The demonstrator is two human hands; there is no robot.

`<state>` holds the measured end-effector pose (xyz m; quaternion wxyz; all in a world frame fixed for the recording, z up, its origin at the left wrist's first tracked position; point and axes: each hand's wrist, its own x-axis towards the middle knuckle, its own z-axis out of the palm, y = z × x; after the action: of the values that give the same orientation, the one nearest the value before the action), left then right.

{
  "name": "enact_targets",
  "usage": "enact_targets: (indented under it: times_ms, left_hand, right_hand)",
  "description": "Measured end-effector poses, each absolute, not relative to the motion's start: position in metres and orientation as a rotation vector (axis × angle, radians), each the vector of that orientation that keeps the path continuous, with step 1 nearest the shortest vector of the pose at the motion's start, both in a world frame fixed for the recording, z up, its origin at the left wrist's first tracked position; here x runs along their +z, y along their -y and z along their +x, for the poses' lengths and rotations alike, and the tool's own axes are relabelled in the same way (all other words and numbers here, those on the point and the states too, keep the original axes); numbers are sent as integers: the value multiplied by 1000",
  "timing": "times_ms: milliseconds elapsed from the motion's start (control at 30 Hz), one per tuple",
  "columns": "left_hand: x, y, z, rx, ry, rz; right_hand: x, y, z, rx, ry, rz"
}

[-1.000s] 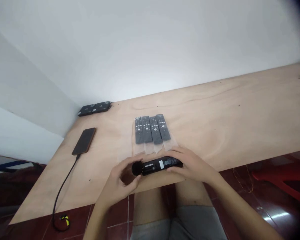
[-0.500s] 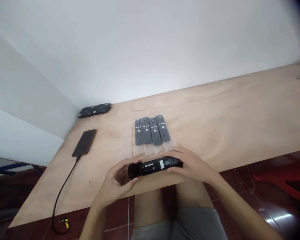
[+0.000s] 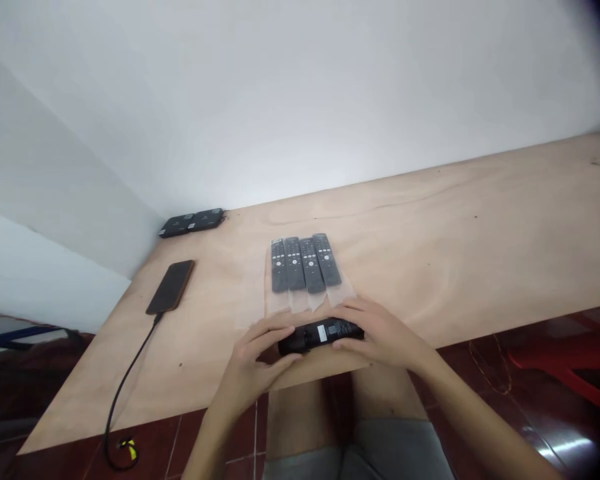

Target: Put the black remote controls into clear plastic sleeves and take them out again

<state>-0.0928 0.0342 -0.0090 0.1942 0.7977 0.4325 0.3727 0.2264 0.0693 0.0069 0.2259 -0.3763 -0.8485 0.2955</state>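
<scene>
A black remote control (image 3: 337,329) lies back side up near the table's front edge, with white label and printed text showing. My right hand (image 3: 373,333) grips its right end, thumb on the near side and fingers on the far side. At the left end, my left hand (image 3: 263,353) pinches the black battery cover (image 3: 292,341), which sits over the battery area; whether it is fully seated I cannot tell. Just beyond my hands, several dark remote controls (image 3: 305,263) lie side by side, buttons up, in clear plastic sleeves (image 3: 279,303).
On the left of the wooden table (image 3: 220,287) lies a phone (image 3: 171,287) with a black cable (image 3: 125,380) hanging over the front edge. Two black boxes (image 3: 193,222) stand by the wall at the back left. A red plastic chair or stool (image 3: 565,360) is at the lower right.
My left hand has moved right with the battery cover, onto the remote's left end. The battery compartment that showed before is now covered. My right hand has hardly moved.
</scene>
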Motion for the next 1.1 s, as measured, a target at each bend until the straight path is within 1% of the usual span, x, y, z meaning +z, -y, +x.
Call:
enact_targets:
  times_ms: [233,500,767,867,967,1100]
  left_hand:
    - [-8,-38,-80,1071,-1180,2357]
    - [-1,-37,-73,967,-1217,2362]
    - [2,-32,-75,905,-1225,2338]
    - [2,-32,-89,983,-1315,2287]
    - [-4,-39,-112,1054,-1507,2338]
    - [-16,-51,-139,1034,-1724,2395]
  right_hand:
    - [3,-70,226,765,2345,-1046]
    - [5,-70,225,727,2371,-999]
    - [-5,-69,232,773,2274,-917]
    - [-4,-69,237,807,2215,-903]
    - [-3,-69,239,829,2178,-904]
    - [-3,-70,236,828,2157,-906]
